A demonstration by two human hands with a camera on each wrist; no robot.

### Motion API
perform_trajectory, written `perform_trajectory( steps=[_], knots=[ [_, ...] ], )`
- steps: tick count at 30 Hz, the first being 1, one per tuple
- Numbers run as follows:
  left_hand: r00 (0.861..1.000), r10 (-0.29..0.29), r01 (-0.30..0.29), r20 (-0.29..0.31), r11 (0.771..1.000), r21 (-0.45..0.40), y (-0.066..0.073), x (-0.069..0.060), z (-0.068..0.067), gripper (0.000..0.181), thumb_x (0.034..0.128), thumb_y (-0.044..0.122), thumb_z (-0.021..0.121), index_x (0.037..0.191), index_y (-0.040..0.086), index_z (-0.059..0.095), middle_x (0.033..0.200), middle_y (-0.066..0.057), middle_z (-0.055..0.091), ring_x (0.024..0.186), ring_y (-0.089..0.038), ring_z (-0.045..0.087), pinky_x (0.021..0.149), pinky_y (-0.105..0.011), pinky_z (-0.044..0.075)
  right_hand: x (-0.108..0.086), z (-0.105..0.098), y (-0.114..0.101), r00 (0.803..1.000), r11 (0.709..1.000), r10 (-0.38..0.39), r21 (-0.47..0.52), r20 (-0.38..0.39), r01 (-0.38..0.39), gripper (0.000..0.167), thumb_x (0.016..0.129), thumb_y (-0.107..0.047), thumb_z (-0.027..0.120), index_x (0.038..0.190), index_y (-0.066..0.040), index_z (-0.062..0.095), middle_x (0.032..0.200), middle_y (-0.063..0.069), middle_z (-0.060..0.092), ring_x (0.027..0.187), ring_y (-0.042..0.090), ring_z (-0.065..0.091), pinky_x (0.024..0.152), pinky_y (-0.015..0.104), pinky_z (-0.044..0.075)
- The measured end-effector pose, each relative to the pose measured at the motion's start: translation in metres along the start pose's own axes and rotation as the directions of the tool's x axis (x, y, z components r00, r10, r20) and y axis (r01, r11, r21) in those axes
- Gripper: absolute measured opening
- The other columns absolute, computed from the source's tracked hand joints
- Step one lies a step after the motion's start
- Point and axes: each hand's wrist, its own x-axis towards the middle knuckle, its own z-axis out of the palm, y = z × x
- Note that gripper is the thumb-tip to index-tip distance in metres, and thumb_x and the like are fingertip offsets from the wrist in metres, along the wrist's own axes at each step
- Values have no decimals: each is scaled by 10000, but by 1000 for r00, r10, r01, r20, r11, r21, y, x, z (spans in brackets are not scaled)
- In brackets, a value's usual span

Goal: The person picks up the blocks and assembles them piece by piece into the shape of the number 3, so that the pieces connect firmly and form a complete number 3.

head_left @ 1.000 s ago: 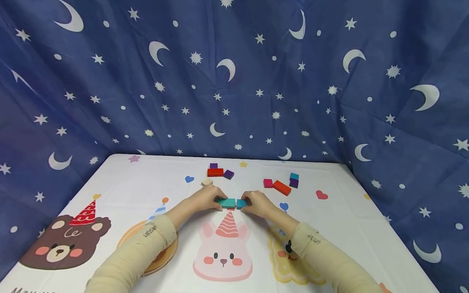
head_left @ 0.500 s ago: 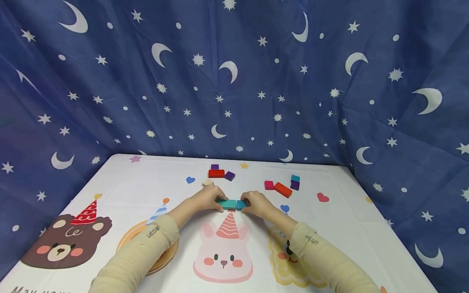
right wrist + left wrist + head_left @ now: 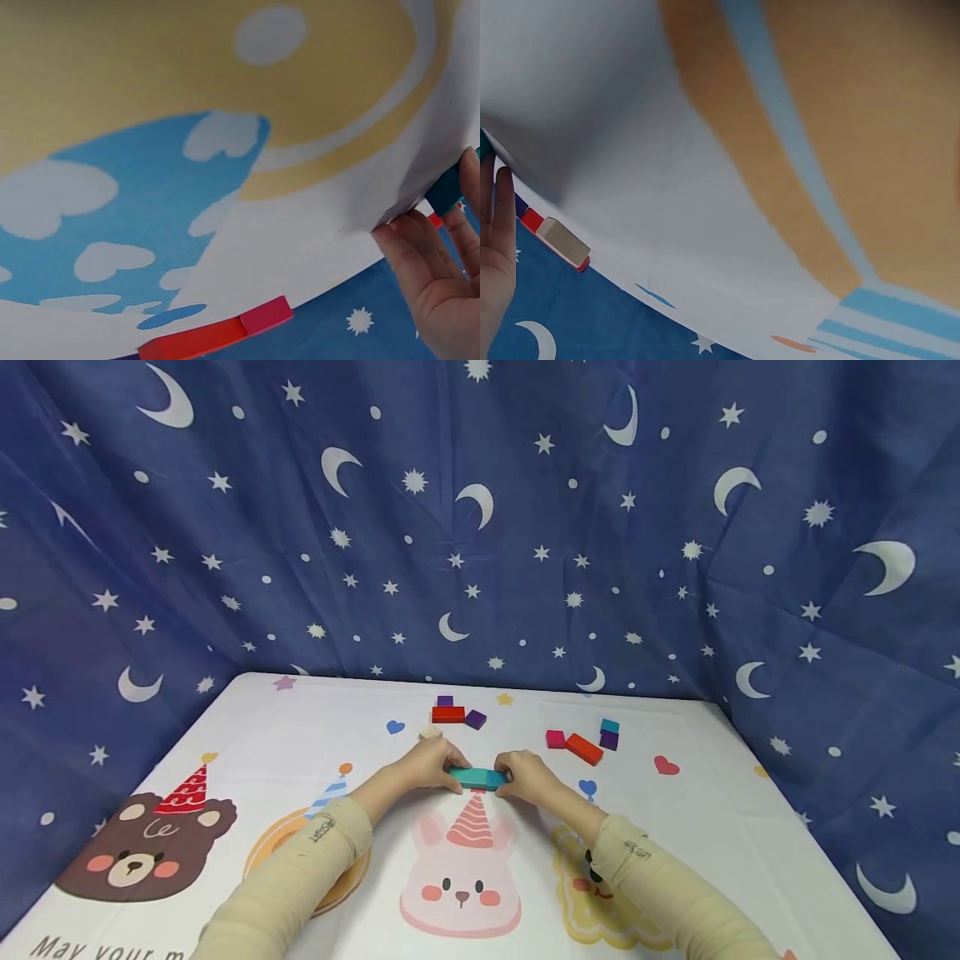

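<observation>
At the middle of the table, my left hand [image 3: 431, 764] pinches a teal block [image 3: 469, 778] by its left end, thumb in front. My right hand [image 3: 527, 776] pinches a smaller blue block [image 3: 495, 780] from the right. The two blocks meet end to end, lying on the cloth above the printed rabbit's hat. In the right wrist view, the blue block [image 3: 445, 189] shows between the thumb and fingers. Only a sliver of the teal block [image 3: 484, 144] appears at the left wrist view's edge, beside the fingers.
Behind my left hand lie a pale wooden block [image 3: 431, 732], a red block [image 3: 448, 715] and two purple blocks [image 3: 476, 720]. Farther right sit a pink block [image 3: 556, 740], an orange-red block [image 3: 584, 749], a blue block [image 3: 610, 726] and a dark purple block [image 3: 609, 741]. A starry curtain [image 3: 525, 610] hangs behind.
The gap between the teal block and the blue block has closed, and they now touch. Both hands keep their grips. The head view has shifted slightly.
</observation>
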Motion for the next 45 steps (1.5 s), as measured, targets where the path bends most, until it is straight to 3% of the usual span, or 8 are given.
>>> perform_trajectory(
  steps=[11,18,22,25,27,35,42,45],
  knots=[
    [1000,-6,6,-14,1000,-30,-1,0,5,350,669,158,844,988,51,746,910,-58,746,711,-41,599,677,-168,487,-1,1,2,1000,1000,6,-8,-2,-6,223,732,-104,795,907,-37,674,828,60,679,720,135,517,739,318,507],
    [1000,-13,12,-18,1000,-12,0,-1,3,352,669,159,845,989,49,746,918,-62,745,724,-62,617,867,-313,484,0,3,2,1000,1000,8,-16,-7,-8,234,732,-104,796,919,-29,676,851,75,691,730,150,537,772,339,523],
    [999,-46,46,-15,999,-27,1,1,2,354,677,161,841,1002,58,744,938,-61,744,721,-70,602,932,-382,464,0,1,3,1000,1000,2,-16,-14,-2,233,721,-88,801,907,-26,674,843,74,690,723,150,531,753,332,516],
    [999,-45,44,-25,999,-24,0,2,2,355,677,158,840,1003,58,743,941,-63,743,717,-71,597,879,-396,505,2,0,3,1000,1000,13,-15,-15,-14,242,722,-87,800,915,-22,669,841,79,683,734,163,537,758,335,516],
    [999,-43,42,-31,999,-12,0,3,2,354,674,158,841,1001,62,744,930,-60,745,706,-68,590,972,-428,446,3,0,3,999,999,36,-8,-4,-36,288,731,-98,797,971,-13,661,896,98,692,776,174,569,802,340,527],
    [998,-68,68,-13,998,-13,2,1,1,349,680,168,838,1002,72,744,959,-47,741,703,-54,571,722,-244,515,1,-1,1,994,993,106,56,31,-108,491,734,-101,791,1157,36,583,1095,186,678,955,248,629,910,388,516],
    [996,-90,90,-6,996,-12,4,1,1,338,694,163,831,1009,79,743,963,-37,740,736,-63,583,726,-235,507,1,-6,8,995,991,71,109,72,-79,537,705,-121,818,1170,8,582,1130,180,668,1052,277,621,962,408,482],
    [996,-83,83,-14,997,-7,5,0,2,328,688,151,832,997,83,747,945,-34,743,735,-69,593,856,-316,500,0,-10,14,994,988,49,144,103,-64,549,709,-139,819,1181,7,578,1128,180,663,1065,288,614,966,418,478]
  ],
)
